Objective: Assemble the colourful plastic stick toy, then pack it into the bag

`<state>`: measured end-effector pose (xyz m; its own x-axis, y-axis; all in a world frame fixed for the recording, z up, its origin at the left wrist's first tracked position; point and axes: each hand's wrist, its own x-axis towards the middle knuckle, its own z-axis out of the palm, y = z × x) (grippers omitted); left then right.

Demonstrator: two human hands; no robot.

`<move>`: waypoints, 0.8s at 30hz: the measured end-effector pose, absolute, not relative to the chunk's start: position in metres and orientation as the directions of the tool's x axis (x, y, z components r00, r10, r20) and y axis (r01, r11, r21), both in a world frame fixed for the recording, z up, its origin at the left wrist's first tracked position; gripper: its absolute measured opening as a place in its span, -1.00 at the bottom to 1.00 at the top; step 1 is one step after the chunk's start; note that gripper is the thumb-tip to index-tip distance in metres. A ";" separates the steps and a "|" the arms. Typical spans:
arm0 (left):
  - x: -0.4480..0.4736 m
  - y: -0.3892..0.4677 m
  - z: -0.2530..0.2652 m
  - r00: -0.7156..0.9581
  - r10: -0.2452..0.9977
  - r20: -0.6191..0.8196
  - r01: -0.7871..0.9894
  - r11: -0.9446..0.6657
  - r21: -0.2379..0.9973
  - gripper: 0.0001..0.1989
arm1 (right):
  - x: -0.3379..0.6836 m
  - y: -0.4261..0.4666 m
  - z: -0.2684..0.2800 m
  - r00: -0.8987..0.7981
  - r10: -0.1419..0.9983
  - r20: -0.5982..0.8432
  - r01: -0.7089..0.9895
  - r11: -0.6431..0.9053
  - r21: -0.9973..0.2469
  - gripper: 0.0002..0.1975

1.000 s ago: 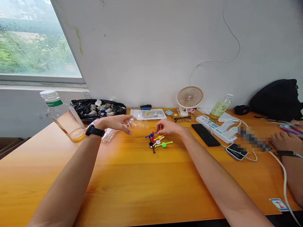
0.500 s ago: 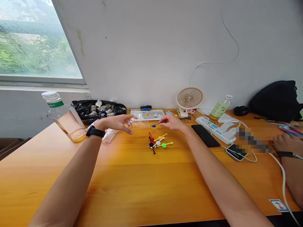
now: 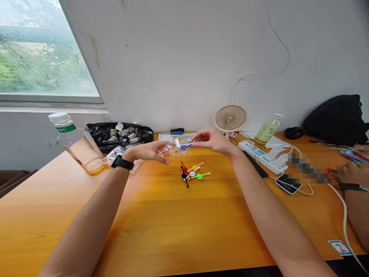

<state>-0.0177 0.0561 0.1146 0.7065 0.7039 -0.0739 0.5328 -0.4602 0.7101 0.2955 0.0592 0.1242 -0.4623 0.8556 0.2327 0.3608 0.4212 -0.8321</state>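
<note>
In the head view, a pale wall [image 3: 173, 77] and a window [image 3: 43, 61] are seen behind a wooden table [image 3: 161, 223]; a small fan [image 3: 230, 117] is placed near the wall, and to the right of it a power strip [image 3: 261, 157] is laid on the wood. In the middle of the table, a red arrow [image 3: 183, 166], a yellow arrow [image 3: 194, 168], a white arrow [image 3: 192, 174], a green arrow [image 3: 200, 177] and a black arrow [image 3: 183, 176] are gathered closely; beyond them, a blue arrow [image 3: 182, 148] is held at a clear bag [image 3: 170, 151]; whether its round hub is inside the bag or only in front of it cannot be said surely.

The step in hand is judged to be the bringing of the blue arrow into the bag; it would be done well if the mouth were kept spread, the thin shaft were kept in line with it, and the film were not caught by the hub.

By the right hand [image 3: 211, 140], the blue arrow is pinched at one end, thumb and finger closed together; at the left hand [image 3: 145, 152], the thumb is spread apart from the fingers, with the bag beside them; whether it is gripped by hidden fingertips cannot be judged.
</note>
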 end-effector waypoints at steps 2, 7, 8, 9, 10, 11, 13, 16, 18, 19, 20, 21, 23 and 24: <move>-0.012 0.056 0.112 0.723 0.687 -0.064 0.472 -0.425 0.772 -0.11 | 0.290 0.061 0.121 -0.470 0.855 0.220 0.375 0.419 -0.827 -0.66; 0.002 0.056 0.104 0.769 0.639 -0.027 0.353 -0.388 0.851 -0.21 | 0.277 0.060 0.114 -0.467 0.863 0.195 0.479 0.432 -0.764 -0.70; 0.004 0.056 0.102 0.767 0.641 -0.024 0.353 -0.391 0.850 -0.23 | 0.276 0.060 0.113 -0.466 0.863 0.194 0.500 0.438 -0.747 -0.71; 0.005 0.056 0.101 0.762 0.647 -0.025 0.361 -0.393 0.846 -0.24 | 0.275 0.059 0.112 -0.460 0.866 0.198 0.526 0.445 -0.725 -0.71; 0.006 0.056 0.101 0.754 0.657 -0.029 0.373 -0.392 0.841 -0.25 | 0.274 0.059 0.110 -0.448 0.870 0.205 0.557 0.451 -0.697 -0.71; 0.006 0.056 0.100 0.747 0.664 -0.035 0.385 -0.388 0.837 -0.26 | 0.274 0.060 0.109 -0.431 0.875 0.219 0.588 0.457 -0.668 -0.70; 0.005 0.056 0.100 0.739 0.673 -0.045 0.397 -0.380 0.836 -0.26 | 0.275 0.062 0.108 -0.395 0.881 0.260 0.630 0.466 -0.621 -0.68; 0.002 0.058 0.101 0.731 0.681 -0.043 0.391 -0.367 0.844 -0.24 | 0.281 0.067 0.105 -0.348 0.886 0.305 0.640 0.462 -0.614 -0.69; -0.002 0.060 0.101 0.715 0.698 -0.047 0.404 -0.357 0.842 -0.23 | 0.286 0.071 0.103 -0.335 0.894 0.298 0.653 0.448 -0.611 -0.72; -0.004 0.061 0.101 0.708 0.705 -0.050 0.413 -0.354 0.839 -0.23 | 0.288 0.073 0.101 -0.348 0.896 0.276 0.663 0.443 -0.603 -0.74; -0.006 0.062 0.101 0.702 0.710 -0.054 0.421 -0.352 0.836 -0.22 | 0.289 0.075 0.099 -0.378 0.895 0.237 0.672 0.441 -0.595 -0.76; -0.008 0.063 0.100 0.698 0.714 -0.060 0.425 -0.346 0.836 -0.22 | 0.289 0.076 0.096 -0.422 0.888 0.182 0.678 0.442 -0.587 -0.78; -0.011 0.066 0.096 0.684 0.724 -0.090 0.433 -0.303 0.849 -0.23 | 0.287 0.078 0.088 -0.525 0.850 0.053 0.682 0.457 -0.572 -0.83; -0.012 0.067 0.094 0.669 0.735 -0.111 0.431 -0.262 0.863 -0.24 | 0.285 0.079 0.084 -0.564 0.826 -0.001 0.683 0.466 -0.562 -0.85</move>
<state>-0.0120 0.0668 0.0940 0.6688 0.7351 -0.1110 0.4312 -0.2620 0.8634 0.2848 0.0787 0.0836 -0.5643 0.8256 -0.0011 0.6830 0.4661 -0.5623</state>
